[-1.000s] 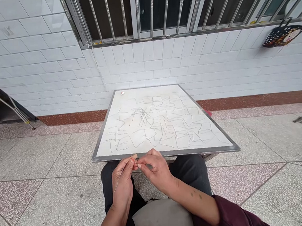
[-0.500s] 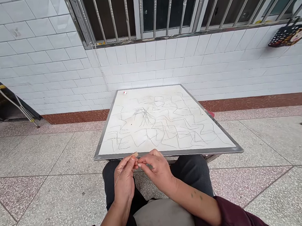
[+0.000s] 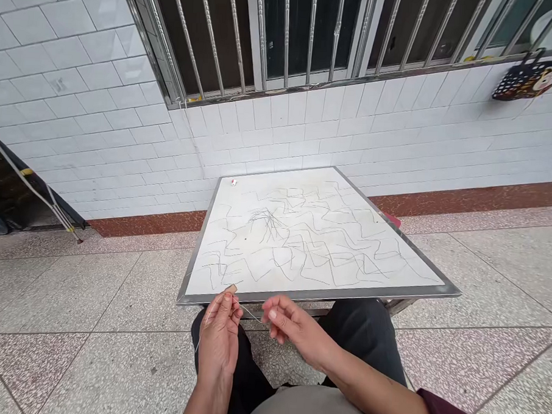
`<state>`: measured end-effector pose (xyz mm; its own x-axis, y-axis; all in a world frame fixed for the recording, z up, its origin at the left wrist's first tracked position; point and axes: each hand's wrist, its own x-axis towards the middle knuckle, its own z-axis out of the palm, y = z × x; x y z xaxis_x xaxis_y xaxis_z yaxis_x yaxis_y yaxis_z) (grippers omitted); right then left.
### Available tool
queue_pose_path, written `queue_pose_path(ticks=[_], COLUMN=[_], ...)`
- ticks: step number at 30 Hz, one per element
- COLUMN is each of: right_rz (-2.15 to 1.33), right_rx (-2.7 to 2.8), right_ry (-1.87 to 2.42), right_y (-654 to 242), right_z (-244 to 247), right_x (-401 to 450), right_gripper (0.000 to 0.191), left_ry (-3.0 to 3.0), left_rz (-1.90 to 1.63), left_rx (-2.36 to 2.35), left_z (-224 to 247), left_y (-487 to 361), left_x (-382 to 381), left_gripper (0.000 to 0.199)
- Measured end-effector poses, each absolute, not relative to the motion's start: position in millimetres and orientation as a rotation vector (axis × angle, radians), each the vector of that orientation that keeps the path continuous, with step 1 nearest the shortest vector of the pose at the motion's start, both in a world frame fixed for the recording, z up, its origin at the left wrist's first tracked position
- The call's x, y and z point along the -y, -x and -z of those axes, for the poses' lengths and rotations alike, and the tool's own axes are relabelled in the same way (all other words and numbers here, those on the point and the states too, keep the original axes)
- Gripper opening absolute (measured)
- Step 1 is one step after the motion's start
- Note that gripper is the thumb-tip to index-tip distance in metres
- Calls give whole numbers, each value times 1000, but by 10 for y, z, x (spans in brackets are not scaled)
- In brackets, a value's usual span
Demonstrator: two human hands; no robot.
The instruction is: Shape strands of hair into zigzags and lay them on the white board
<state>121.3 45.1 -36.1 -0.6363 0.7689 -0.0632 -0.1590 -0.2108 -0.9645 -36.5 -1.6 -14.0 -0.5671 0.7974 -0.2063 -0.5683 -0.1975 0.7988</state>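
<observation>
My left hand (image 3: 219, 342) is closed near the table's front edge, pinching a small tan flat piece (image 3: 231, 288) between thumb and fingers. A thin pale thread (image 3: 249, 312) passes through the same grip, and one end trails down past the wrist. From there it stretches across a short gap to my right hand (image 3: 293, 327), whose curled fingers hold it. The thumb and fingers there partly hide the thread's end. Beyond both hands stands a white-topped table (image 3: 254, 279) with a grey rim, and many thin dark wavy strands or lines (image 3: 268, 222) cover its top.
A small red-and-white object (image 3: 234, 182) lies at the table's far left corner. The tiled wall (image 3: 279, 137) with a barred window rises behind. A dotted bag (image 3: 531, 81) hangs at the right. Metal poles (image 3: 52, 203) lean at the left. My knees are under the table's edge.
My right hand has moved away to the right from my left hand, drawing the thread out between them. The left hand still grips the tan piece. The view has tilted up slightly.
</observation>
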Motion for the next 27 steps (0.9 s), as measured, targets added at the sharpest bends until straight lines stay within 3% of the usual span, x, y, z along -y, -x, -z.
queue_pose_path(ticks=[11,27], right_rz=[-2109,-2118], right_rx=[1302,1132], right_ry=[701,821], right_y=[-1166,-1111], right_z=[358,321], right_x=[-412,-464], right_gripper=[39,36], left_ry=[-367,-638], left_rz=[-1837,-1684], left_rx=[-1133,-1247], left_z=[136,319], left_y=[307,288], left_x=[39,2], left_gripper=[38,38])
